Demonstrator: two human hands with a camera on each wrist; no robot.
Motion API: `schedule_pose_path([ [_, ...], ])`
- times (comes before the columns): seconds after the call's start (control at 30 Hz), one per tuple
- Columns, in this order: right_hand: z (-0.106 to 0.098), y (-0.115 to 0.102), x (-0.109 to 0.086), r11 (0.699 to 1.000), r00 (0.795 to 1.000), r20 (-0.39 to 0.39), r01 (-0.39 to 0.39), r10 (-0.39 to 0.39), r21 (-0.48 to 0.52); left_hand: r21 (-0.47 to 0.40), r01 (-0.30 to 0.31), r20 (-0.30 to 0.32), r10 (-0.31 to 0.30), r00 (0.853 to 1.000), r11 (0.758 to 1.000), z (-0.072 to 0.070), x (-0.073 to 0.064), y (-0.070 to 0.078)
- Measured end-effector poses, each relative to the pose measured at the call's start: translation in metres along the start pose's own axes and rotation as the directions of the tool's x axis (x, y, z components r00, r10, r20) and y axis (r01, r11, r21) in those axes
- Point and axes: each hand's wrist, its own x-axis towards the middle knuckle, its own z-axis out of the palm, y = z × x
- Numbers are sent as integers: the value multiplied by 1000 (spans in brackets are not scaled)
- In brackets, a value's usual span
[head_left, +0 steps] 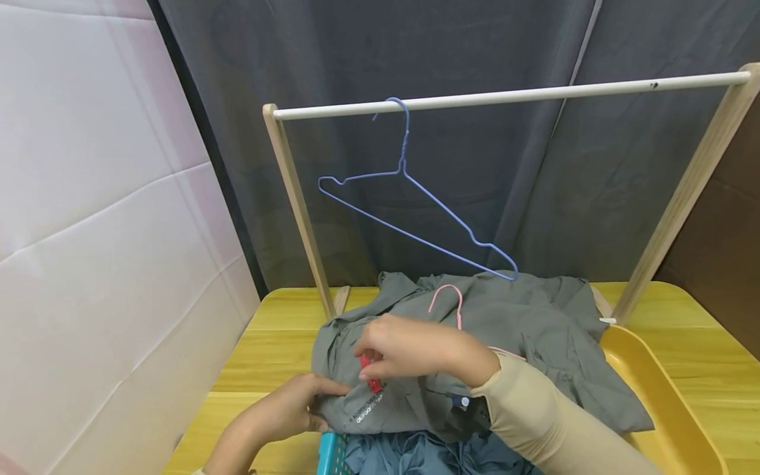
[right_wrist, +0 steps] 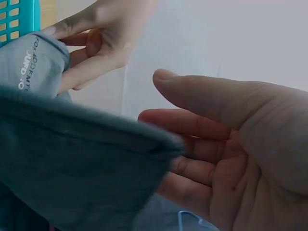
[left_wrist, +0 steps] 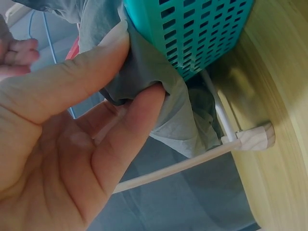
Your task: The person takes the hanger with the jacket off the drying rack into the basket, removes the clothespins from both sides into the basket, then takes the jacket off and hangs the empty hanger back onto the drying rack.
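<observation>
A grey garment [head_left: 552, 316] with printed lettering and a red mark [head_left: 373, 384] lies spread across the rack's foot and a teal basket. At its lower left, my left hand [head_left: 291, 406] pinches the cloth between thumb and fingers, which the left wrist view shows closely. My right hand [head_left: 404, 346] hovers over the red mark. In the right wrist view its thumb and fingers stand apart, holding nothing, close to a fabric edge [right_wrist: 91, 139]. A pink hanger [head_left: 459, 307] shows its hook above the garment; the rest is mostly hidden by cloth and my right arm.
A blue wire hanger [head_left: 439, 247] hangs from the white rod [head_left: 505, 99] of a wooden rack. Blue cloth [head_left: 410, 455] fills the teal basket [head_left: 330, 455] at the front. A yellow tray [head_left: 671, 396] lies on the right, partly under the garment, on the wooden table [head_left: 261, 356].
</observation>
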Motion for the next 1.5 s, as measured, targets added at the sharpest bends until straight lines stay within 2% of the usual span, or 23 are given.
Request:
schedule_pose_path([
  [0.23,7,8,13,997,998,17,-63,62,35,-22,21,9,-21,1000,1000,-1,0,1],
  [0.47,12,7,21,995,994,41,-103,103,-1,-8,-1,4,1,1000,1000,0,0,0],
  [0.77,18,14,24,988,988,31,-149,150,-30,6,8,3,-8,1000,1000,0,0,1],
  [1.0,20,18,24,989,989,44,-142,143,-32,20,7,3,-7,1000,1000,0,-1,2],
  [1.13,20,19,23,991,990,36,-136,136,-9,28,12,-2,-12,1000,1000,0,-1,3],
  [1.5,23,25,21,995,995,-7,-99,99,-27,20,33,-4,-32,999,999,-1,-1,5],
])
